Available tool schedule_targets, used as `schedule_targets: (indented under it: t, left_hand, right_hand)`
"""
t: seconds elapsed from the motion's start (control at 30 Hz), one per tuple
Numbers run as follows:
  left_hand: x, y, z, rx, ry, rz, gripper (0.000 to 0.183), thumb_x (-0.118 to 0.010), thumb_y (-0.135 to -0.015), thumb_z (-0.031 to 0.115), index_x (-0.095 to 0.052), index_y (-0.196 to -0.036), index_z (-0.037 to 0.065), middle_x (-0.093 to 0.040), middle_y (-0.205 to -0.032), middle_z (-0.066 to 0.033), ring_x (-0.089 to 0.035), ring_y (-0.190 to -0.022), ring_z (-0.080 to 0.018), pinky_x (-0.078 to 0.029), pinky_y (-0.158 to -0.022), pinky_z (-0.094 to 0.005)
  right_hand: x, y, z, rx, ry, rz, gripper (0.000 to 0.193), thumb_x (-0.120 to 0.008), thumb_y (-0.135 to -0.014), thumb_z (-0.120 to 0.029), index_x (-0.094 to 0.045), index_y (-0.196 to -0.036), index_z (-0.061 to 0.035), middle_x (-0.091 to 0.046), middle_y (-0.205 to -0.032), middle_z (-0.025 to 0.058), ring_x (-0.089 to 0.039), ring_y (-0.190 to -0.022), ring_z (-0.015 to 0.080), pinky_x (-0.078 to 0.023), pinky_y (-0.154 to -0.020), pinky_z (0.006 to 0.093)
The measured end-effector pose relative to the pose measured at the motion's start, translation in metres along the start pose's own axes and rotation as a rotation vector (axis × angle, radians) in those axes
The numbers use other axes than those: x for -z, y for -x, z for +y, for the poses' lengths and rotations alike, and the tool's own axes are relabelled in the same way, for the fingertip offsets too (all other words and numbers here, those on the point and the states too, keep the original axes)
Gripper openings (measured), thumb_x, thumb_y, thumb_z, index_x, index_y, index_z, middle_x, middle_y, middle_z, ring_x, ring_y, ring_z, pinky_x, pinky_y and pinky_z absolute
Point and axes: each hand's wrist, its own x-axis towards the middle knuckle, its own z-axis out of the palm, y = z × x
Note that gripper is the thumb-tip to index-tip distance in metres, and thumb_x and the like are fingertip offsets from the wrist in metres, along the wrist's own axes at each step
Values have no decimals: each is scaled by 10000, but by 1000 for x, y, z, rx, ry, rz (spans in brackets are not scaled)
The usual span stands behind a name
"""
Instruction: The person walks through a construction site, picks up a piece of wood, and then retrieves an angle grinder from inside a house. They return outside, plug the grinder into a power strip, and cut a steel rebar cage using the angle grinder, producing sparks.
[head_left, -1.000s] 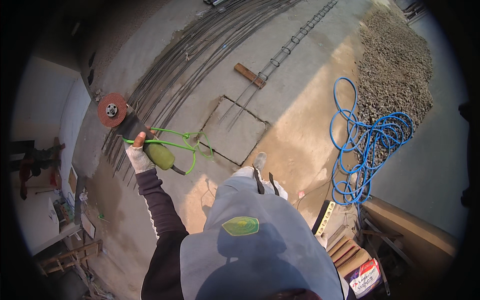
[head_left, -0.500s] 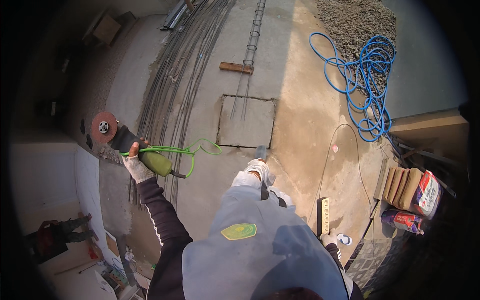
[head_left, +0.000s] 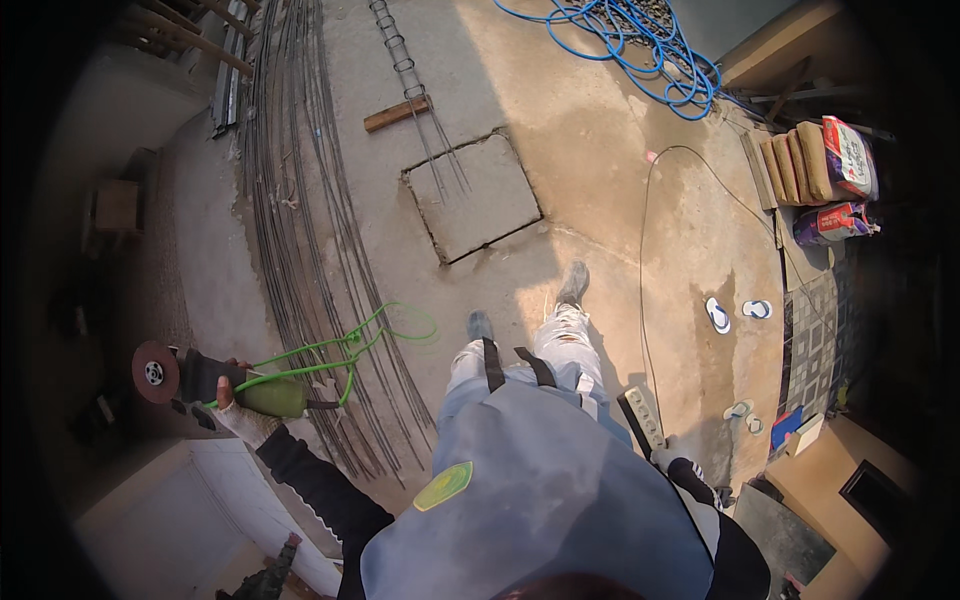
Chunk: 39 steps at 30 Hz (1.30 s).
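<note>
My left hand (head_left: 243,418), in a fingerless whitish glove, grips an angle grinder (head_left: 276,398) with a green body. Its reddish-brown disc (head_left: 156,372) faces outward at the far left. A green cord (head_left: 355,340) trails from the grinder in loops over the rods. At my right side, my gloved right hand (head_left: 664,458) is closed on the near end of a power strip (head_left: 645,420), black-sided with a pale socket face. A thin dark cable (head_left: 643,260) arcs across the floor beyond it.
Long steel rods (head_left: 305,200) lie on the left. Ahead are a tied rebar frame (head_left: 395,45) on a wooden block (head_left: 396,114) and a square slab (head_left: 475,198). A blue hose (head_left: 650,60), stacked bags (head_left: 805,165) and sandals (head_left: 718,315) are to the right.
My view has swung to the right and my feet have stepped forward. The grinder in my left hand sits lower in view. Both hands keep their holds.
</note>
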Motion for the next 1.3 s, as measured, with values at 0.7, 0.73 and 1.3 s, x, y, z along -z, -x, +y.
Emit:
schedule_targets:
  t: [0.7,0.73,1.3]
  left_hand:
    - [150,-173,87,-221,137,-199,367,-752,-843,169,-608,-1098,-53,-691,-945,-174,-698,-792,-257,-605,-696,-353]
    - [155,-177,99,-211,97,-221,375,-757,-839,173,-607,-1098,-54,-691,-945,-172,-697,-787,-257,-605,-690,-358]
    - [177,-370,194,-321,60,-355,581,-788,-777,258,-558,-1222,-38,-685,-1008,-179,-710,-861,-278,-602,-786,-397]
  right_hand:
    - [-326,187,-1,-3,-233,27,450,-759,-747,-181,-623,-1133,7,-723,-944,170,-711,-849,300,-563,-747,396]
    - [-333,193,-10,8,-247,36,448,-757,-747,-177,-623,-1133,7,-723,-939,167,-710,-841,297,-563,-739,394]
    - [-382,276,-328,118,-498,82,424,-725,-750,-122,-618,-1138,10,-720,-849,121,-703,-707,248,-559,-607,370]
